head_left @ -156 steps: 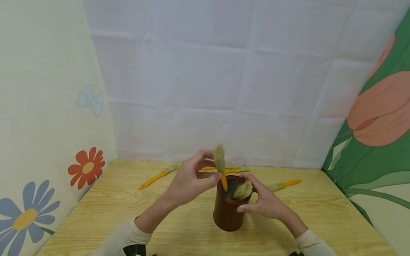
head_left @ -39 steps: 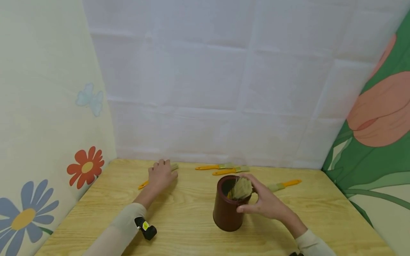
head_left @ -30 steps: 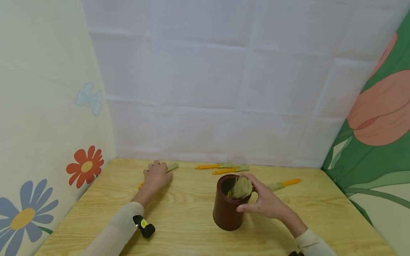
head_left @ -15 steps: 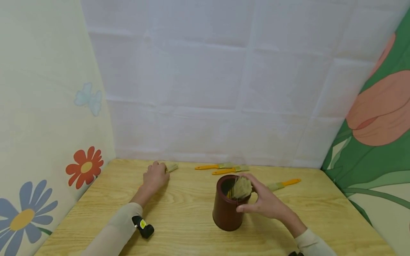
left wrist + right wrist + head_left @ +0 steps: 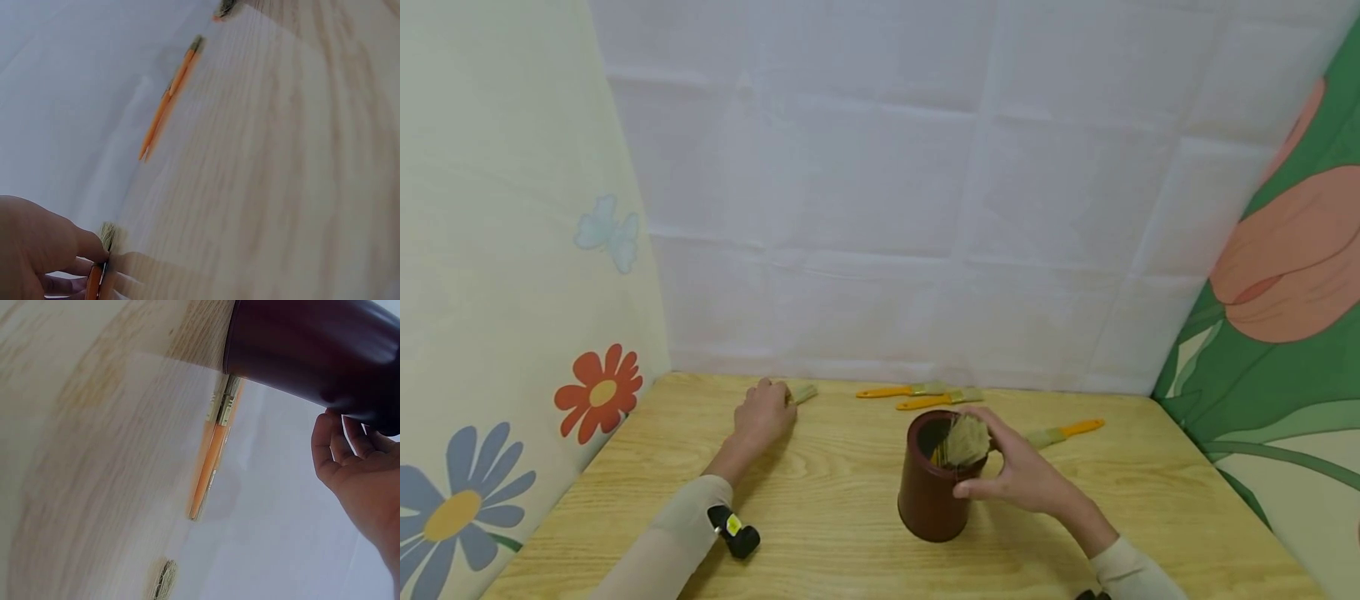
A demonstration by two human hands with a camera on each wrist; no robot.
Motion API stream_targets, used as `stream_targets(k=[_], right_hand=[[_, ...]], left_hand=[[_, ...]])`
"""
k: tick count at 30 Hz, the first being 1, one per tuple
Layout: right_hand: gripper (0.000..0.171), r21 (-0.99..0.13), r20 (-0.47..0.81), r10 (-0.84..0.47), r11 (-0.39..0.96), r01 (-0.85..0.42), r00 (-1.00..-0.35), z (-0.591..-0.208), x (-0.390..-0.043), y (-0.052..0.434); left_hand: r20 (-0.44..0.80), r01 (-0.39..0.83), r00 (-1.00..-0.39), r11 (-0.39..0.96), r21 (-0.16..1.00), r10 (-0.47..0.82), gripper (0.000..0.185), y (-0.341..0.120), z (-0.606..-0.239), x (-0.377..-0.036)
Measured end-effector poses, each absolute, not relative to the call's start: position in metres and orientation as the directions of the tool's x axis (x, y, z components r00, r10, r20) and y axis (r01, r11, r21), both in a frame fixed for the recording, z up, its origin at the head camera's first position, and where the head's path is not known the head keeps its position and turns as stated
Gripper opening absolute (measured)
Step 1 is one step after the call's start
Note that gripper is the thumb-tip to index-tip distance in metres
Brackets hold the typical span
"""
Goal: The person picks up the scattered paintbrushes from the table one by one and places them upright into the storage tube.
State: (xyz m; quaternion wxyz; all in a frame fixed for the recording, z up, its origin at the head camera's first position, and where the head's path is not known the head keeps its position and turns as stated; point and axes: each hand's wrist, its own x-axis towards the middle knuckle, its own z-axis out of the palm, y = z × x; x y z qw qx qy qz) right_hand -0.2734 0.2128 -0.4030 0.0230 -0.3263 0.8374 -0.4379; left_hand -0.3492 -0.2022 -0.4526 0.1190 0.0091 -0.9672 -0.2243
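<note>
At the left of the table, my left hand (image 5: 763,414) pinches an orange-handled paintbrush (image 5: 805,393). Its pale bristles stick out past the fingers, and in the head view the hand covers the handle; the left wrist view shows the brush's orange handle (image 5: 93,282) between thumb and fingers. My right hand (image 5: 1026,475) holds a dark red-brown cup (image 5: 931,504) by its rim, thumb at the near side. The cup stands upright on the table, with paintbrushes inside, bristles (image 5: 967,442) up and leaning toward that hand. How many stand in it I cannot tell.
Two paintbrushes (image 5: 925,402) lie close together behind the cup, near the white backdrop (image 5: 865,208). Another paintbrush (image 5: 1078,427) lies to the right, its bristle end near the right hand. Patterned cloth walls (image 5: 512,250) flank the wooden table (image 5: 820,508).
My left hand has gone from placing a brush in the cup to the brush at the left, slid down its handle and closed on it. The right hand has stayed on the cup.
</note>
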Motion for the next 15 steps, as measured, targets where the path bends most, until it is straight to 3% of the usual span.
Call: stream_targets(k=[15], right_hand=[[0.086,-0.748,0.246,-0.567,0.405,-0.526,-0.786,-0.4031,-0.2732,0.2130]], left_hand=[[0.249,0.103,-0.968,0.869,0.484,-0.024,0.027,-0.2002,-0.4460,-0.3473]])
